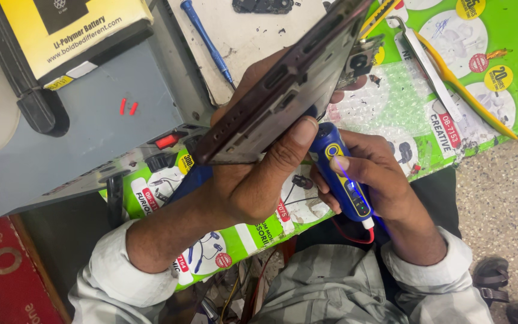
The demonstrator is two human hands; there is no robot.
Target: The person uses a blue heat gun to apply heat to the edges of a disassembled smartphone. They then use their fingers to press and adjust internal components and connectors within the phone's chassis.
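Note:
My left hand (253, 180) grips a dark opened phone (283, 84), holding it tilted on edge above the bench with my thumb pressed on its lower side. My right hand (373, 174) is wrapped around a blue powered pen-shaped tool (343, 177) with a yellow ring and a small lit display. A red cable leaves the tool's rear end. The tool's tip points up under the phone and is hidden behind it.
A grey power unit (85, 120) with a red switch stands at the left, a yellow box (61, 30) on top. Behind the phone lie a blue screwdriver (205, 39), metal tweezers (427, 66) and a yellow pry tool (469, 96) on a green printed sheet (511, 54).

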